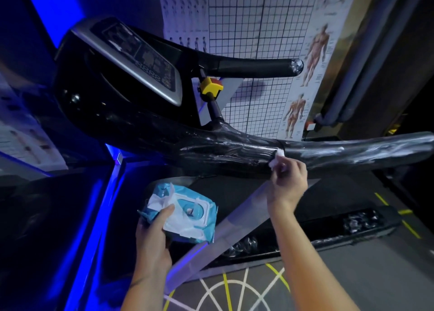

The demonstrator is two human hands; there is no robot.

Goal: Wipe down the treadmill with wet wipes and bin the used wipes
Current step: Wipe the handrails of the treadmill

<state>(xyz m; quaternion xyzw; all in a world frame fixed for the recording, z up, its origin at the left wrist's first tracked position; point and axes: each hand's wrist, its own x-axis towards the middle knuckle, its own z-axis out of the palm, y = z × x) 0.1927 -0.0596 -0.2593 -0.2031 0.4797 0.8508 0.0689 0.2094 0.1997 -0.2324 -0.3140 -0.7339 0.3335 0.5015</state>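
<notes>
Two bare hands reach in from the bottom of the frame. Left hand, lower centre: fingers curled round a blue & white pack of wet wipes, thumb on top beside its white lid. Right hand, centre right: fingers pinching a crumpled white wipe, pressed to the near handrail of the treadmill, a black bar in shiny plastic film crossing mid-frame. Beyond, upper left: console w/ silver trim. Centre: yellow stop button. Furthest back, upper right: anatomy posters & a grid chart on the wall.
</notes>
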